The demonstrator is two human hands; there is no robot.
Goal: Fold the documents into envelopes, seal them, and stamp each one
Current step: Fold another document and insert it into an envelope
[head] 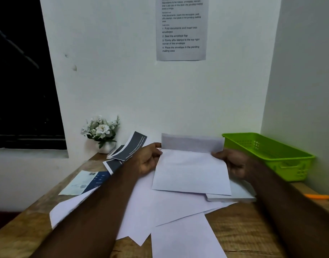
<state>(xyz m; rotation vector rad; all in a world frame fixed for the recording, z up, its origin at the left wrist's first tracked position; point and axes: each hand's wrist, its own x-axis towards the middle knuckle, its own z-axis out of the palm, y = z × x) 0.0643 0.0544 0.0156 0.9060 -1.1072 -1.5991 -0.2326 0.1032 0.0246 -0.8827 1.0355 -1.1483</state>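
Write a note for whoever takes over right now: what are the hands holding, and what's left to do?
Left hand holds the envelope by its left edge; right hand holds its right edge, above the desk.
The flap stands open. Whether a document is inside cannot be seen.
Loose white sheets lie on the desk beneath; a white stack sits near the right hand; the green basket is at the far right.
Done: nothing sealed or stamped is in view.
Left: fold sheets, fill, seal and stamp each envelope.

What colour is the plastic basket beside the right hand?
Bright green basket, clearest in the head view.
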